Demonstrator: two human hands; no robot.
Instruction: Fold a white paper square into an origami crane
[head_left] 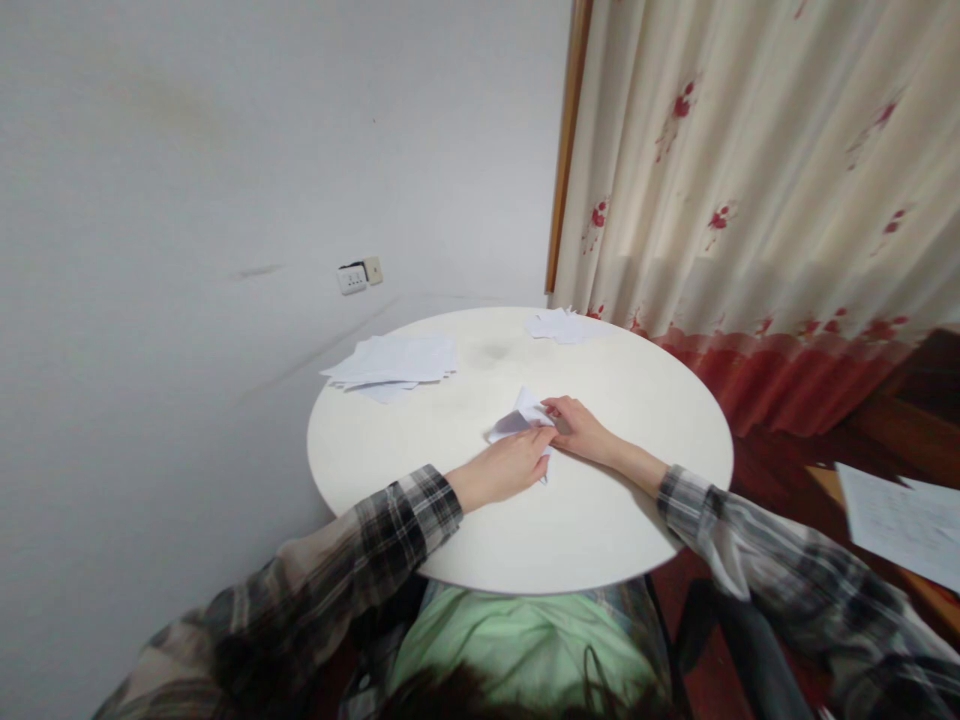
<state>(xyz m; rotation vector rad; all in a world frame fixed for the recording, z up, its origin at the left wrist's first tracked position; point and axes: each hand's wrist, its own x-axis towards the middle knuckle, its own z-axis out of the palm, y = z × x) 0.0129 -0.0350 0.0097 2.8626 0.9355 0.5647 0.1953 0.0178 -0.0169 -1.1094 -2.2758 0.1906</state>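
Note:
A small folded white paper (520, 414) lies near the middle of a round white table (420, 450). My left hand (507, 467) rests palm down on its near part, fingers together and pressing it flat. My right hand (574, 429) lies on the paper's right edge, fingers curled with the tips on the fold. Both arms wear plaid sleeves.
A stack of white sheets (394, 363) sits at the table's far left, and a small pile of folded papers (559, 325) at its far edge. A flowered curtain (750, 180) hangs on the right. Printed sheets (896, 520) lie on a wooden surface at right. A wall socket (358, 275) is behind.

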